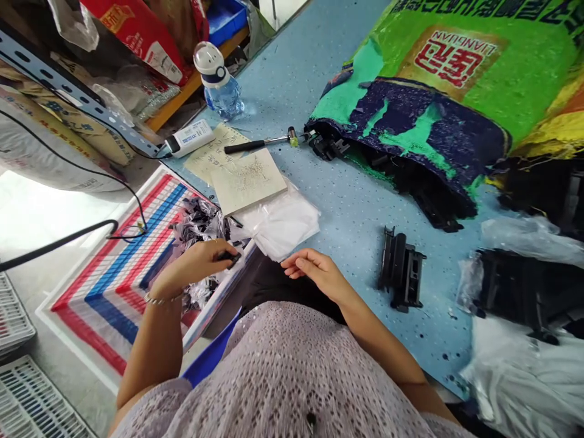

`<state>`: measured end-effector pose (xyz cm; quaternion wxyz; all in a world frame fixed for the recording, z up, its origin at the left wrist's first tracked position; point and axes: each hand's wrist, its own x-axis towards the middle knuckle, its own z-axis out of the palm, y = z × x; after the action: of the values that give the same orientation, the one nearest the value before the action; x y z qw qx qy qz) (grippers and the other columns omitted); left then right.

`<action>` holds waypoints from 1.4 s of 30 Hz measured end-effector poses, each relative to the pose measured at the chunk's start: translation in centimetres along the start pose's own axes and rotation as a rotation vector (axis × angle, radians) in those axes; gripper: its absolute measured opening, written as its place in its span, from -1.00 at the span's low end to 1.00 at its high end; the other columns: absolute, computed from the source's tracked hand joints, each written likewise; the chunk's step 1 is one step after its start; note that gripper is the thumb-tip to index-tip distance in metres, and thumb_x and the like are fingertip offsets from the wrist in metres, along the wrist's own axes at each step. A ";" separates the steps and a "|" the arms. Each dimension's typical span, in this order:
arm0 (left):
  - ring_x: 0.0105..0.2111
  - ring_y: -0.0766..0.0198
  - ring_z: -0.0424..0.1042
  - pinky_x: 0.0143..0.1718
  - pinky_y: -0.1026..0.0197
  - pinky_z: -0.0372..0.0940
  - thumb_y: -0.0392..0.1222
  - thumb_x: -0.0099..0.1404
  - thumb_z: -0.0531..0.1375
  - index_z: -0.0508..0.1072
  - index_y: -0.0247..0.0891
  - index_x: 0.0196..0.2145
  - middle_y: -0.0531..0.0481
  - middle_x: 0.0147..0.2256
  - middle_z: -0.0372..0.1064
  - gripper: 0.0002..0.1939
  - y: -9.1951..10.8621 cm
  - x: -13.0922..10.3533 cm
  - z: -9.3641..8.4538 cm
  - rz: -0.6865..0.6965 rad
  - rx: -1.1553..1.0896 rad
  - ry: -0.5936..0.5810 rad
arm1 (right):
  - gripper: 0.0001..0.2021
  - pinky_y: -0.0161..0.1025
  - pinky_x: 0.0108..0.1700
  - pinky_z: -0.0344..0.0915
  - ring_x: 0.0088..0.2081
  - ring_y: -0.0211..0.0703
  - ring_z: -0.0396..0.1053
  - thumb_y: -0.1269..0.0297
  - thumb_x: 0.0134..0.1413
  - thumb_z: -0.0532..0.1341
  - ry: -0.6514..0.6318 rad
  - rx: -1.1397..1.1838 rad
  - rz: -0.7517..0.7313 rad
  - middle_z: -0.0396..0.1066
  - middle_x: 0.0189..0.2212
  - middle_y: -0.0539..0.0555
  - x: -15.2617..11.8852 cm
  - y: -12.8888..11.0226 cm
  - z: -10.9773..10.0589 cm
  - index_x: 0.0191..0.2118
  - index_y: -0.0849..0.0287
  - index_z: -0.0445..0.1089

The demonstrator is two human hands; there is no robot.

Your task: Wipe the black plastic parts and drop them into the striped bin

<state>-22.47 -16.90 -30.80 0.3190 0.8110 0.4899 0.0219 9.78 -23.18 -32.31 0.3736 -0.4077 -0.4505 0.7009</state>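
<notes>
My left hand is closed around a small black plastic part, only partly showing beyond my fingers. It is above a heap of small clear bags with dark parts inside. My right hand is loosely bent at the table's edge, with nothing visible in its fingers. Just beyond its fingertips lies a stack of clear plastic bags. A square pale block rests partly on that stack. Several long black plastic parts sit together on the blue table, to the right.
A green woven sack spills black parts at the back right. A black-handled hammer, a white box and a water bottle stand or lie behind. Left is a striped sheet-lined tray; a cable crosses it. Bagged black parts lie right.
</notes>
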 end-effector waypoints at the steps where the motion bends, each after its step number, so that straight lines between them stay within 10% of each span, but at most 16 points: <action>1: -0.16 0.15 0.58 -0.06 0.22 0.43 -0.22 0.27 0.18 0.59 -0.16 -0.07 -0.03 -0.11 0.59 -0.70 -2.1 1.5 1.1 -0.127 0.054 -0.054 | -0.76 -0.15 -0.05 0.47 -0.15 -0.14 0.53 0.00 0.30 0.22 0.036 -0.017 -0.004 0.57 -0.14 0.02 0.1 0.0 -0.2 -0.15 0.03 0.50; 7: -0.22 0.04 0.56 -0.13 0.07 0.41 -0.27 0.17 0.21 0.55 -0.39 -0.32 -0.24 -0.31 0.57 -0.84 -6.8 7.4 8.8 -0.333 0.206 -0.179 | -0.75 -0.08 0.01 0.44 -0.10 -0.07 0.53 0.06 0.31 0.17 0.221 -0.424 -0.045 0.58 -0.09 0.07 -3.3 -1.7 -5.3 -0.06 0.05 0.47; 13: -0.45 0.15 0.50 -0.28 0.16 0.38 -0.10 0.34 0.15 0.47 -0.28 -0.57 -0.10 -0.55 0.45 -0.64 -2.3 6.2 6.6 -0.236 0.110 -0.282 | -0.67 0.08 -0.10 0.41 -0.12 0.21 0.53 0.26 0.36 0.03 0.826 -1.459 0.348 0.56 -0.11 0.29 -9.8 -4.0 -12.6 0.06 0.13 0.47; 17: -0.29 0.16 0.53 -0.18 0.17 0.42 -0.02 0.47 0.06 0.59 -0.21 -0.24 -0.10 -0.30 0.55 -0.66 5.7 7.8 5.9 0.199 -0.104 0.070 | -0.41 0.20 0.05 0.38 0.24 0.30 0.30 0.56 0.22 -0.06 0.635 -1.763 0.138 0.24 0.32 0.27 -9.5 -4.0 -15.4 0.29 0.03 0.31; 20: -0.08 0.03 0.48 -0.07 0.05 0.41 -0.22 0.40 0.15 0.57 -0.26 -0.15 -0.24 -0.07 0.50 -0.80 10.0 11.4 7.5 0.223 0.055 0.469 | -0.45 0.36 0.26 0.19 0.42 0.31 0.00 0.59 0.15 -0.02 0.455 -1.791 -0.002 0.14 0.40 0.15 -8.0 -4.2 -17.8 0.14 0.05 0.44; 25: -0.28 0.16 0.44 -0.21 0.14 0.37 -0.31 0.23 0.28 0.43 -0.24 -0.49 -0.09 -0.33 0.43 -0.85 9.5 15.3 7.9 0.127 -0.113 0.520 | -0.51 0.43 0.40 -0.08 0.46 0.18 -0.05 0.59 0.14 -0.05 0.203 -1.846 -0.125 0.30 0.31 0.08 -6.3 -5.2 -21.5 -0.05 0.03 0.51; 33: -0.48 0.30 0.41 -0.44 0.27 0.28 -0.19 0.11 0.28 0.27 -0.20 -0.39 0.06 -0.46 0.42 -0.79 7.2 14.7 5.5 -0.011 -0.772 0.417 | -0.73 0.31 0.43 -0.08 0.47 0.21 -0.09 0.52 0.13 0.05 0.083 -1.679 -0.218 0.16 0.39 0.15 -4.9 -6.1 -20.5 -0.16 0.09 0.40; 37: -0.26 0.20 0.52 -0.20 0.15 0.41 -0.24 0.18 0.16 0.38 -0.23 -0.36 -0.06 -0.28 0.53 -0.96 7.2 14.4 6.0 0.073 -0.587 0.411 | -0.80 0.23 0.21 0.29 0.19 0.20 0.37 0.15 0.29 0.14 0.215 -1.272 -0.024 0.42 0.13 0.27 -4.5 -5.2 -18.1 -0.06 0.10 0.28; 42: 0.00 0.14 0.51 0.14 0.03 0.37 -0.33 0.29 0.03 0.56 -0.26 -0.11 -0.13 -0.06 0.55 -0.66 8.1 14.3 6.0 0.198 -0.270 0.434 | -0.72 -0.07 -0.17 0.41 -0.19 -0.04 0.51 -0.02 0.34 0.06 0.177 -0.688 -0.045 0.51 -0.11 0.14 -1.8 -2.6 -12.2 -0.05 0.07 0.13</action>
<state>-6.62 -10.93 -35.16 0.3080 0.7815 0.4576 0.2915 21.98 -19.95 -32.65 0.2676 -0.5588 -0.6348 0.4616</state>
